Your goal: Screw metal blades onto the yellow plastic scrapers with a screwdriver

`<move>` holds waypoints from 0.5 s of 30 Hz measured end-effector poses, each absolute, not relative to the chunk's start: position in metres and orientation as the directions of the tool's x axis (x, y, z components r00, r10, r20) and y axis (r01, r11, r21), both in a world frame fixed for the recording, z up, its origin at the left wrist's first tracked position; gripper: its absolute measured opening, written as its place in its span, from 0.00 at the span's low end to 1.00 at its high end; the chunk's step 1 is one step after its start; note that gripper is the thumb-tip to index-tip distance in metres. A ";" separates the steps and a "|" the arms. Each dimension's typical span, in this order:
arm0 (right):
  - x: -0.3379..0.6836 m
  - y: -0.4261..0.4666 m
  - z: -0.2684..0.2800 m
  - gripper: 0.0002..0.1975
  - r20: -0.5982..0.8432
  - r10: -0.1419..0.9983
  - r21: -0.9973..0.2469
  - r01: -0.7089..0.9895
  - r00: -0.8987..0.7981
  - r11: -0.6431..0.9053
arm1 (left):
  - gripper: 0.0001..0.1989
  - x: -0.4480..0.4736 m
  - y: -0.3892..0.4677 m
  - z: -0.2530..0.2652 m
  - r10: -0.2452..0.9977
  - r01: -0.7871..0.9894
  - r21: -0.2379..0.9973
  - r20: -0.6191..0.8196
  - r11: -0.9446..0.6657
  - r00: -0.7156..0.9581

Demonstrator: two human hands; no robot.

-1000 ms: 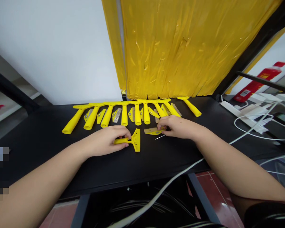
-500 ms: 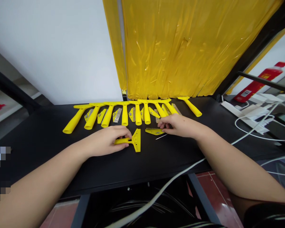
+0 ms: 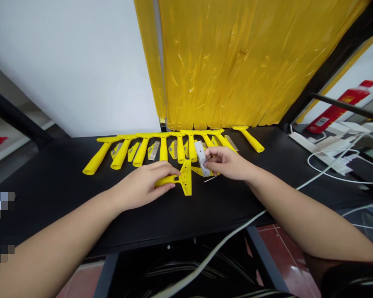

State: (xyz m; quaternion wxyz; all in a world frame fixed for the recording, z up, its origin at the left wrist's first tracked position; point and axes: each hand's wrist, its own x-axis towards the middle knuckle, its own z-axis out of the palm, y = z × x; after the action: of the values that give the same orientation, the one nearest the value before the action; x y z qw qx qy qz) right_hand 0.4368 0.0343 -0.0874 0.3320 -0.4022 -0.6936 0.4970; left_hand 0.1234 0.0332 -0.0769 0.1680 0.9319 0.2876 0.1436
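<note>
My left hand (image 3: 160,178) is closed round the handle of a yellow scraper body (image 3: 187,178), its wide head pointing right. In my right hand (image 3: 222,161), a flat metal scraper blade (image 3: 201,159) with holes is pinched between thumb and fingers, tilted upright just right of the scraper head. Partly hidden behind that blade, a yellow cover plate (image 3: 198,170) lies on the black table. A thin metal rod (image 3: 209,179) rests below my right fingers.
Several yellow scraper handles (image 3: 121,155) line the back of the black table (image 3: 136,223), with small yellow plates and metal blades (image 3: 153,151) between them. A white cable (image 3: 236,227) crosses the front right. Power strips (image 3: 323,155) and a red bottle (image 3: 342,107) stand at right.
My right hand has lifted the metal blade off the yellow plate and turned it upright. My left hand has moved the scraper body slightly right, towards the blade.
</note>
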 end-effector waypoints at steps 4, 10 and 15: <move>0.432 0.033 -0.088 0.08 0.013 0.843 -0.974 0.184 -0.538 0.132 | 0.15 0.123 0.032 -0.079 0.599 0.497 0.391 0.201 -0.775 0.775; 0.432 0.033 -0.093 0.09 0.030 0.847 -0.966 0.203 -0.531 0.161 | 0.15 0.121 0.036 -0.081 0.604 0.505 0.383 0.203 -0.774 0.771; 0.434 0.034 -0.095 0.10 0.014 0.855 -0.976 0.178 -0.519 0.124 | 0.15 0.121 0.035 -0.079 0.603 0.504 0.381 0.205 -0.775 0.771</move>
State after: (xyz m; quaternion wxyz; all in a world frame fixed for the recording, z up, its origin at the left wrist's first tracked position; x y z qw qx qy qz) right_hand 0.4338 0.0344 -0.0948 0.3115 -0.3786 -0.6818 0.5429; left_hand 0.1205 0.0350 -0.0794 0.1540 0.9284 0.2980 0.1597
